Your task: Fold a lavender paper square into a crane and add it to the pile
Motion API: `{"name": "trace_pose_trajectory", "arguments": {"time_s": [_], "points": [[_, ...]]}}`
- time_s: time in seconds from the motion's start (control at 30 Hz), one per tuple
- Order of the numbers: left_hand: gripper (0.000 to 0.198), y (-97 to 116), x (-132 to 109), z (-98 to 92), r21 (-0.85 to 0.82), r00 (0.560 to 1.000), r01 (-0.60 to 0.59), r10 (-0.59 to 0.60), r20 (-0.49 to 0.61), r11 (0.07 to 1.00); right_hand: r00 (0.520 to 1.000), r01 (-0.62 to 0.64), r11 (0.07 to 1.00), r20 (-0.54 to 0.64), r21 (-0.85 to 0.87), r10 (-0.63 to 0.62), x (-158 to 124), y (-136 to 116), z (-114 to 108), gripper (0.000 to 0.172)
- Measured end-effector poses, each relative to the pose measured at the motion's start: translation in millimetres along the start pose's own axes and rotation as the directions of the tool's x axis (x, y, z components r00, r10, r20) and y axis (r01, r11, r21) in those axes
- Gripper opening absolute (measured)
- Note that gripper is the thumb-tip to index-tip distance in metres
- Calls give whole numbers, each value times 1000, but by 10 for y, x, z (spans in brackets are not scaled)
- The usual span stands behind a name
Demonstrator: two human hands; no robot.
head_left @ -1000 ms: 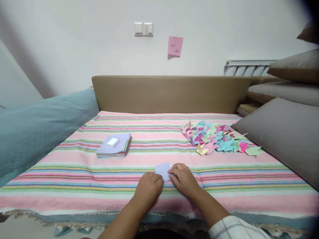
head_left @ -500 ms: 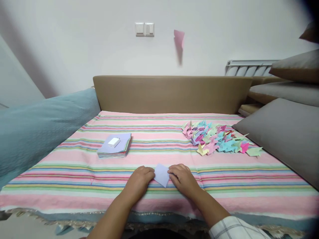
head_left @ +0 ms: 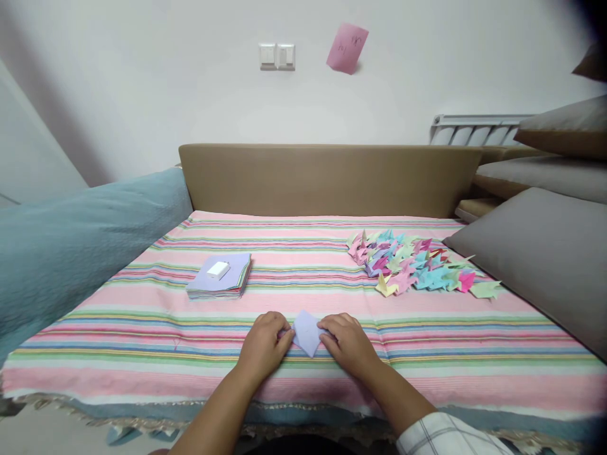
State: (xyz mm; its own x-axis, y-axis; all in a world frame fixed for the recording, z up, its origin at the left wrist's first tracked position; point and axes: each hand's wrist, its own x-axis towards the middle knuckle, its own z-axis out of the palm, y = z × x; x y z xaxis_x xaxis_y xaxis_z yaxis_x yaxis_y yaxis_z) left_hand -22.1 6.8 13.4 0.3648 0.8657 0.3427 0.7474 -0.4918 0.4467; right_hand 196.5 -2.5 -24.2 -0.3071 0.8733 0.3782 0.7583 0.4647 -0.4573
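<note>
Between my two hands, close to the front of the striped cloth, lies a folded sheet of lavender origami paper (head_left: 307, 333), one corner pointing toward me. My left hand (head_left: 266, 341) pinches its left side between thumb and fingers, and a bit of lavender shows among the fingers. On the other side, my right hand (head_left: 348, 341) is closed on the paper's right edge, thumb below the fingertips. Whatever folds lie beneath the fingers are hidden.
A stack of coloured paper (head_left: 215, 294) with a small white block (head_left: 218, 270) on top is at left. Many folded paper cranes (head_left: 417, 265) cluster at right. Grey cushions (head_left: 545, 246) and a blue bolster (head_left: 95, 234) flank the striped cloth (head_left: 294, 253). A pink note (head_left: 348, 48) hangs on the wall.
The thumb and fingers of my left hand have shifted on the paper's left edge, and the paper's outline looks slightly narrower. On the wall, the pink note has flapped upward.
</note>
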Motion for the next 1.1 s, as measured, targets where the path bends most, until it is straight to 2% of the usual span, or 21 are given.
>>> {"name": "trace_pose_trajectory", "arguments": {"time_s": [0.13, 0.5, 0.63, 0.87, 1.1], "points": [[15, -10, -15, 53, -48, 1000, 6, -7, -18, 999, 1000, 0, 1000, -4, -2, 0, 0, -13, 3, 20], [17, -57, -36, 238, 43, 993, 78, -74, -96, 996, 1000, 27, 999, -4, -23, -27, -2, -45, 18, 18], [7, -47, -27, 250, 23, 991, 106, -104, -85, 994, 1000, 26, 999, -2, -31, -27, 4, -42, 26, 18], [22, -36, 11, 221, -88, 985, 168, -171, -20, 982, 1000, 26, 1000, -1, -15, -26, -3, -31, 36, 19], [20, -51, 25, 228, -136, 980, 196, -199, -7, 971, 1000, 29, 998, 1, -53, -29, 5, -79, 33, 17]]}}
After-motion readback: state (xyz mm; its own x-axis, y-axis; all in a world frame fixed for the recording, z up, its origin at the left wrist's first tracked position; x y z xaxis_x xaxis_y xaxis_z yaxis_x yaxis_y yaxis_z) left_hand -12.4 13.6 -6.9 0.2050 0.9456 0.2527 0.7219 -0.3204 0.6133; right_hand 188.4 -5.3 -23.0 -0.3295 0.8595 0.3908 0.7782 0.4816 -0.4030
